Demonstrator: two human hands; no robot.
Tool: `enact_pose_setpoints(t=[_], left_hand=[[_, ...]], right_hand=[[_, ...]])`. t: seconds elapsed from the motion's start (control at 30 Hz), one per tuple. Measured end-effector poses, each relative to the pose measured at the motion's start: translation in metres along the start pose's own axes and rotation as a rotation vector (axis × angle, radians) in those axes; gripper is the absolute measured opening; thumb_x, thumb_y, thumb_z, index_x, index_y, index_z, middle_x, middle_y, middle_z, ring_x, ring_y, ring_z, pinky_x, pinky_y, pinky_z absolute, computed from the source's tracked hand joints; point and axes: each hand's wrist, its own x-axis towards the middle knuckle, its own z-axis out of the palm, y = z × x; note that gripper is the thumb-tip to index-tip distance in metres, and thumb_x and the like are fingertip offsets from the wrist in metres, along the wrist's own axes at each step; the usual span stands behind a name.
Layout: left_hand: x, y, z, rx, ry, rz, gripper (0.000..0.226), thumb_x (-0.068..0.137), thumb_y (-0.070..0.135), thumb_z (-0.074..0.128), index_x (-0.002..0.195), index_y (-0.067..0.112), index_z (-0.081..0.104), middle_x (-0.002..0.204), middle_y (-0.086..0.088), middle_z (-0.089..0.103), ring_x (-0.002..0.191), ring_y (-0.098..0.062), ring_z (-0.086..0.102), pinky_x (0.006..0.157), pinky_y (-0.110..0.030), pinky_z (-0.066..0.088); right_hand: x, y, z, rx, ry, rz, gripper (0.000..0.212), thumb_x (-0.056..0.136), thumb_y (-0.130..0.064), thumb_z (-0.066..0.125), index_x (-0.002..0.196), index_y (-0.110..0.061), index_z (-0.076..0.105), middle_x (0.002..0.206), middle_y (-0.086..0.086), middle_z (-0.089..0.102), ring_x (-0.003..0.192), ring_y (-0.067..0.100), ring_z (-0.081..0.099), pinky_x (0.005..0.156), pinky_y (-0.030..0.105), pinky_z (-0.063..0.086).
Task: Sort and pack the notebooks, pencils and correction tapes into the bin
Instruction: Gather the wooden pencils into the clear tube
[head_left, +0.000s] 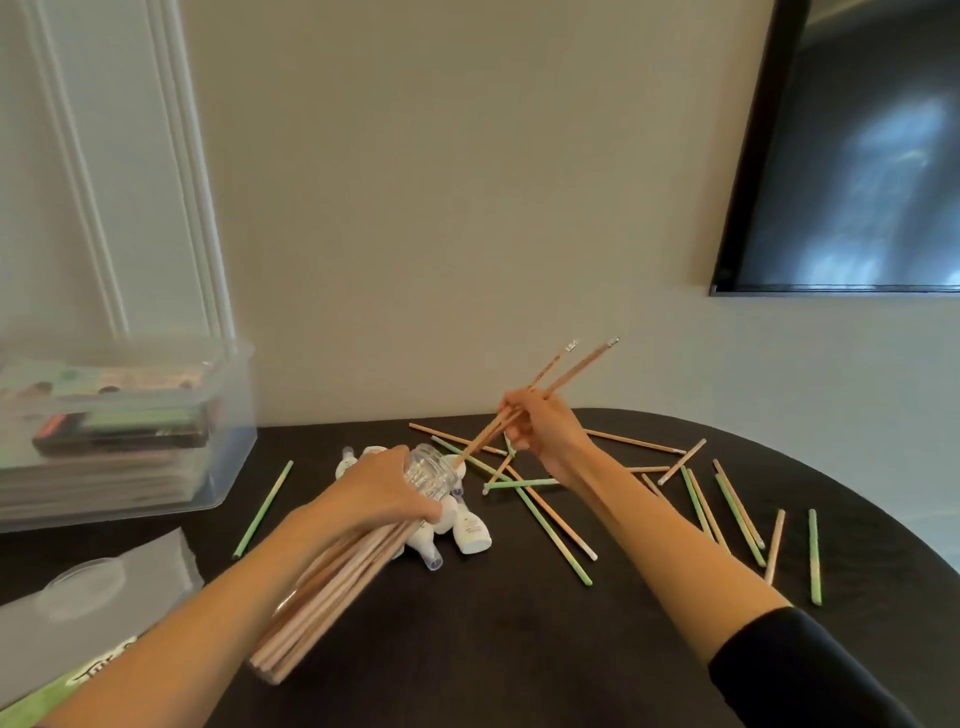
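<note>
Tan pencils (571, 371) held at a clear jar (431, 470)
Left hand (379, 493) grips the tilted jar; right hand (540, 431) pinches the pencils. Correction tapes (470, 532), labels unreadable, lie mid-frame on the counter (493, 649); bin (228, 395) at left.

Nothing reads with certainty. Black hand-drawn lettering runs along a white-and-green cover (98, 670) at the lower left of the frame, cut off and blurred. Print on the correction tapes (470, 535) at centre is too small to read.
</note>
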Motion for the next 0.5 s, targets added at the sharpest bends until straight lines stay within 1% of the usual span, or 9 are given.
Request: enact_pose_setpoints(t=[0.07, 0.1, 0.17, 0.27, 0.37, 0.43, 0.5], left_hand=[[-0.003, -0.007, -0.004, -0.017, -0.013, 0.042, 0.063, 0.066, 0.050, 0.067, 0.117, 0.021, 0.045, 0.106, 0.004, 0.049, 0.102, -0.014, 0.044, 0.101, -0.039, 0.037], [-0.004, -0.008, -0.005, -0.046, -0.018, 0.061, 0.062, 0.065, 0.050, 0.068, 0.117, 0.023, 0.045, 0.101, 0.007, 0.048, 0.098, -0.011, 0.044, 0.096, -0.035, 0.040], [-0.008, -0.014, -0.008, -0.110, -0.011, 0.079, 0.061, 0.062, 0.051, 0.069, 0.112, 0.024, 0.048, 0.095, 0.011, 0.048, 0.093, -0.009, 0.047, 0.083, -0.029, 0.043], [-0.010, -0.017, -0.011, -0.207, 0.028, 0.078, 0.062, 0.051, 0.055, 0.065, 0.103, 0.024, 0.052, 0.095, 0.008, 0.055, 0.088, -0.010, 0.051, 0.076, -0.029, 0.046], [-0.009, -0.021, -0.011, -0.325, 0.043, 0.079, 0.058, 0.054, 0.054, 0.067, 0.104, 0.028, 0.053, 0.097, 0.008, 0.057, 0.091, -0.010, 0.052, 0.076, -0.028, 0.046], [-0.007, -0.026, -0.009, -0.352, 0.051, 0.071, 0.055, 0.061, 0.050, 0.071, 0.108, 0.029, 0.051, 0.102, 0.007, 0.056, 0.096, -0.012, 0.051, 0.079, -0.029, 0.046], [-0.006, -0.026, -0.009, -0.362, 0.040, 0.081, 0.056, 0.062, 0.049, 0.072, 0.110, 0.030, 0.050, 0.103, 0.008, 0.055, 0.098, -0.012, 0.051, 0.082, -0.031, 0.046]], right_hand=[[0.002, -0.007, 0.015, 0.056, 0.059, -0.029, 0.026, 0.095, -0.008, 0.043, 0.071, -0.005, 0.052, 0.059, 0.006, 0.050, 0.035, 0.004, 0.045, 0.033, 0.013, 0.034], [0.002, -0.009, 0.020, 0.054, 0.078, -0.048, 0.025, 0.095, -0.008, 0.044, 0.071, -0.006, 0.052, 0.058, 0.005, 0.050, 0.035, 0.004, 0.044, 0.033, 0.013, 0.034], [0.004, -0.011, 0.034, 0.043, 0.074, -0.075, 0.025, 0.093, -0.007, 0.046, 0.070, -0.006, 0.053, 0.055, 0.004, 0.049, 0.034, 0.005, 0.044, 0.033, 0.014, 0.034], [0.004, -0.011, 0.050, -0.001, 0.015, -0.075, 0.025, 0.093, -0.007, 0.047, 0.069, -0.005, 0.054, 0.054, 0.005, 0.049, 0.035, 0.006, 0.045, 0.034, 0.014, 0.035], [0.004, -0.013, 0.058, -0.029, -0.083, -0.041, 0.025, 0.093, -0.007, 0.047, 0.069, -0.005, 0.054, 0.057, 0.007, 0.051, 0.036, 0.006, 0.046, 0.034, 0.013, 0.035], [0.004, -0.017, 0.059, -0.006, -0.126, -0.056, 0.024, 0.093, -0.007, 0.048, 0.070, -0.003, 0.055, 0.059, 0.007, 0.052, 0.037, 0.006, 0.046, 0.034, 0.012, 0.034], [0.005, -0.022, 0.059, -0.007, -0.143, -0.069, 0.023, 0.093, -0.006, 0.048, 0.071, -0.002, 0.055, 0.060, 0.007, 0.053, 0.037, 0.006, 0.047, 0.034, 0.012, 0.034]])
